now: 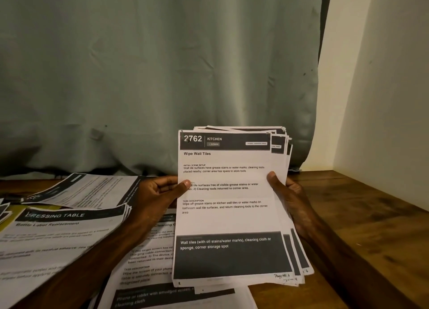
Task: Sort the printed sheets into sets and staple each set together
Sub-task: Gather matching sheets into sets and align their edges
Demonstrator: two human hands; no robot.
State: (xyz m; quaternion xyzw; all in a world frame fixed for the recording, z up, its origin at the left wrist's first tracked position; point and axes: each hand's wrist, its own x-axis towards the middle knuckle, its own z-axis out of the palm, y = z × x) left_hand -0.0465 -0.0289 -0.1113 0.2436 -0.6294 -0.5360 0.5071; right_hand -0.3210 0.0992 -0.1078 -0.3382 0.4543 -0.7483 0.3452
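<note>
I hold a fanned stack of printed sheets upright above the wooden table. Its top sheet reads "2762 KITCHEN, Wipe Wall Tiles". My left hand grips the stack's left edge, thumb on the front. My right hand grips the right edge, thumb over the front and fingers behind. More printed sheets lie on the table: a "DRESSING TABLE" pile at the left, another pile behind it, and sheets under the held stack. No stapler is in view.
A grey-green curtain hangs behind the table. A pale wall closes off the right side. Bare wooden table shows at the right.
</note>
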